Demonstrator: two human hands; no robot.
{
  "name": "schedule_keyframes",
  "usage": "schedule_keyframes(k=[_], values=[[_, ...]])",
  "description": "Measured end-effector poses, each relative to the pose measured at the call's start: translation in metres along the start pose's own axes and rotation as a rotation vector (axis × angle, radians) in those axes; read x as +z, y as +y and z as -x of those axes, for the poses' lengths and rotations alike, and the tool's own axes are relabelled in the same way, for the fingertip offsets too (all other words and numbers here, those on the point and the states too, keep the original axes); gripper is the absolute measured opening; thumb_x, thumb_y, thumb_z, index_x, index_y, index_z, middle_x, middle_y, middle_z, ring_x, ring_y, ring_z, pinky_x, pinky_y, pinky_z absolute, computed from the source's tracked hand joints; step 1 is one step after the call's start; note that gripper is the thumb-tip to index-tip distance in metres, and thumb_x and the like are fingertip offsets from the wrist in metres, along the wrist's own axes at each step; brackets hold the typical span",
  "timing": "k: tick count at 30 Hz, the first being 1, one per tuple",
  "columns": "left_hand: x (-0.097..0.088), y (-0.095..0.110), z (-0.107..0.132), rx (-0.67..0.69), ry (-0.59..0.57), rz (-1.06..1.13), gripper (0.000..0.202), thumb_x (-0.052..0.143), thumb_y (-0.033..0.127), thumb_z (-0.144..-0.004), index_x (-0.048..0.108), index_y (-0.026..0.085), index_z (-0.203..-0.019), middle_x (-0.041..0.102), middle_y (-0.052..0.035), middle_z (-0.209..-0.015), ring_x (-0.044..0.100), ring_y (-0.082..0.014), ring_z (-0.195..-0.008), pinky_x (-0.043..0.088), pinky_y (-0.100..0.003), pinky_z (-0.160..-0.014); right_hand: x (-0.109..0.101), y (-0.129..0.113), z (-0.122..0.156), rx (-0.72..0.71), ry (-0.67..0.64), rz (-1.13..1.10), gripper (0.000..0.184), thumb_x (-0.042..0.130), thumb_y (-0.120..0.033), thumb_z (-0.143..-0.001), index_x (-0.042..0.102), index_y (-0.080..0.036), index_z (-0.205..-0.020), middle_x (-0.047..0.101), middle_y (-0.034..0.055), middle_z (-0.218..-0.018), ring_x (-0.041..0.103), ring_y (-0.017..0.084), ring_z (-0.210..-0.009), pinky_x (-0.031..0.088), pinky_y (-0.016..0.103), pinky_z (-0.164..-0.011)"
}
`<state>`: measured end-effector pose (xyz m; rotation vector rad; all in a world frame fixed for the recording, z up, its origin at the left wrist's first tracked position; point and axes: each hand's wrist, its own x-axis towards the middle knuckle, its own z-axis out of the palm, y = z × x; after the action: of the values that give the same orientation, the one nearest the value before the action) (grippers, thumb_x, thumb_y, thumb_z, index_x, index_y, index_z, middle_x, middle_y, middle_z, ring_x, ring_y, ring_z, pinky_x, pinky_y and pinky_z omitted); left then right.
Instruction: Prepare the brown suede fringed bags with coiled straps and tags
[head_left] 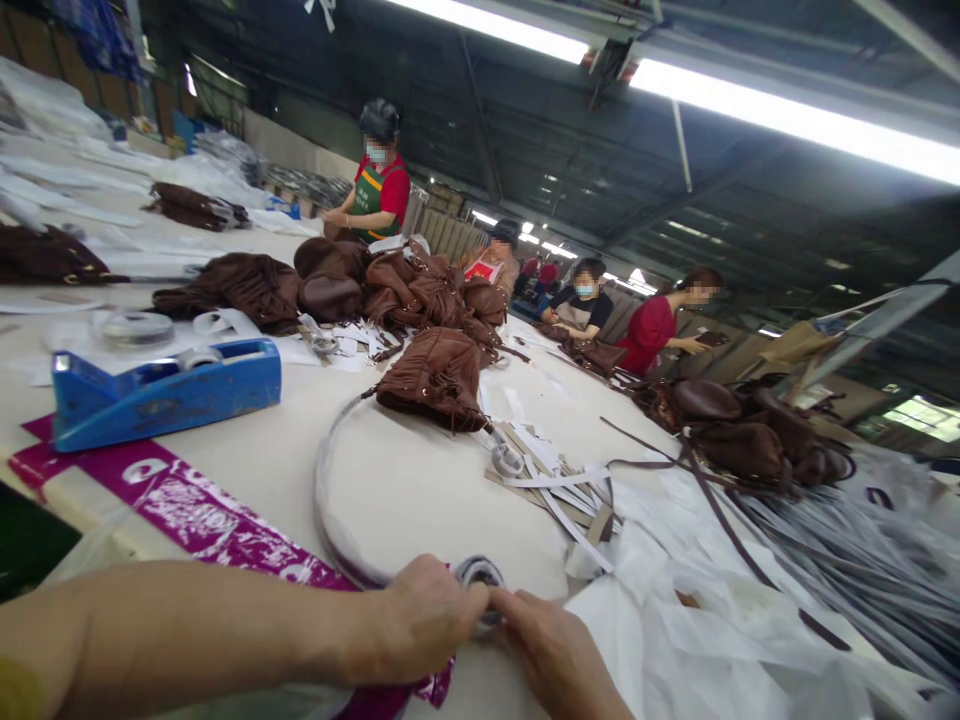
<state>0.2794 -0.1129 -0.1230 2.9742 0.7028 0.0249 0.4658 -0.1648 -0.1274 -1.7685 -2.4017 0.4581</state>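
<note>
Overhead, lights (795,118) — brn bag (431,375) on pale tbl (420,480)

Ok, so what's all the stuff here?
table: one, pale, under everything
bags: many, brown, across the table
wrapped strap: one, grey, by centre bag
coil: one, grey, bottom centre
tape dispenser: one, blue, left
printed strip: one, purple and white, near left
paper strips: many, pale, right of centre
sheeting: several, white, near right
strap bundle: one, grey, far right
people: several, mixed clothing, beyond table
lights: several, white, overhead
left grip: one, bare, at coil
right grip: one, bare, at coil
</note>
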Motion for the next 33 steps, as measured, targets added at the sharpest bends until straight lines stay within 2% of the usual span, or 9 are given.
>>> schedule_keyframes(k=[5,9,12,16,20,24,27,29,33], values=[[0.01,0.027,0.002,-0.086,-0.002,0.016,0.02,0.052,0.013,-0.085,0.056,0.012,-0.105,0.07,-0.0098,-0.082,0.068,-0.0252,-0.067,0.051,-0.033,-0.054,0.031,0.001,0.011,0.048,0.06,0.19,0.021,0.046,-0.008,-0.087,0.06,-0.023,-0.09,0.068,0.0025,-0.085,0.067,0.017,-0.075,0.044,0.022,-0.062],[-0.002,-0.009,0.008,-0.004,0.039,0.053,0.012,0.058,0.027,-0.086,0.058,0.02,-0.096,0.068,-0.0047,-0.073,0.067,-0.0251,-0.066,0.047,-0.03,-0.053,0.03,0.007,0.016,-0.034,0.092,0.233,0.024,0.046,-0.006,-0.089,0.059,-0.024,-0.1,0.063,0.0016,-0.084,0.064,0.017,-0.072,0.042,0.023,-0.061],[-0.009,-0.038,0.007,0.126,0.1,0.003,0.004,0.059,0.024,-0.086,0.059,0.023,-0.089,0.067,-0.0034,-0.076,0.066,-0.0226,-0.069,0.045,-0.027,-0.053,0.02,0.004,0.009,-0.085,0.078,0.257,0.027,0.046,-0.005,-0.089,0.059,-0.023,-0.103,0.063,0.0028,-0.085,0.064,0.018,-0.075,0.043,0.024,-0.063],[-0.002,-0.028,0.004,0.055,0.079,-0.031,0.009,0.054,0.012,-0.085,0.058,0.015,-0.091,0.068,-0.0075,-0.084,0.066,-0.0237,-0.075,0.05,-0.031,-0.059,0.011,-0.016,-0.01,0.004,0.029,0.221,0.031,0.049,-0.003,-0.085,0.057,-0.02,-0.109,0.067,0.005,-0.089,0.066,0.02,-0.078,0.043,0.025,-0.063],[0.006,-0.01,0.007,-0.062,0.05,0.009,0.012,0.05,0.012,-0.086,0.057,0.013,-0.095,0.069,-0.0089,-0.087,0.068,-0.0253,-0.076,0.052,-0.033,-0.06,0.015,-0.025,-0.021,0.031,0.045,0.106,0.012,0.051,-0.011,-0.089,0.056,-0.021,-0.091,0.068,0.0021,-0.084,0.065,0.017,-0.077,0.04,0.023,-0.063],[-0.004,-0.039,0.013,-0.038,0.073,0.016,0.016,0.058,0.03,-0.087,0.056,0.018,-0.098,0.069,-0.0048,-0.072,0.067,-0.0231,-0.064,0.049,-0.028,-0.055,0.017,-0.001,-0.025,-0.098,0.023,0.154,0.008,0.054,-0.017,-0.089,0.054,-0.023,-0.085,0.063,-0.0014,-0.083,0.062,0.014,-0.073,0.037,0.023,-0.061],[-0.008,-0.06,0.012,0.076,0.096,-0.033,0.017,0.061,0.028,-0.083,0.056,0.021,-0.097,0.067,-0.0023,-0.065,0.065,-0.0212,-0.058,0.046,-0.026,-0.052,0.009,0.011,-0.029,-0.146,0.001,0.177,0.008,0.051,-0.018,-0.09,0.053,-0.023,-0.084,0.061,-0.0023,-0.082,0.061,0.013,-0.072,0.036,0.023,-0.06],[-0.004,-0.055,0.01,0.098,0.104,-0.054,0.017,0.06,0.02,-0.08,0.056,0.018,-0.097,0.065,-0.0032,-0.063,0.063,-0.0214,-0.054,0.045,-0.027,-0.049,0.004,0.006,-0.032,-0.142,-0.005,0.227,0.011,0.049,-0.015,-0.09,0.055,-0.024,-0.09,0.063,-0.0016,-0.082,0.062,0.014,-0.07,0.035,0.023,-0.057],[0.018,-0.011,0.009,0.002,0.143,-0.095,0.016,0.055,0.009,-0.081,0.059,0.01,-0.096,0.067,-0.0116,-0.076,0.064,-0.0228,-0.062,0.046,-0.03,-0.051,0.01,-0.015,-0.032,-0.029,0.01,0.39,0.023,0.049,-0.005,-0.085,0.057,-0.024,-0.095,0.065,0.0007,-0.079,0.064,0.015,-0.061,0.029,0.025,-0.049]])
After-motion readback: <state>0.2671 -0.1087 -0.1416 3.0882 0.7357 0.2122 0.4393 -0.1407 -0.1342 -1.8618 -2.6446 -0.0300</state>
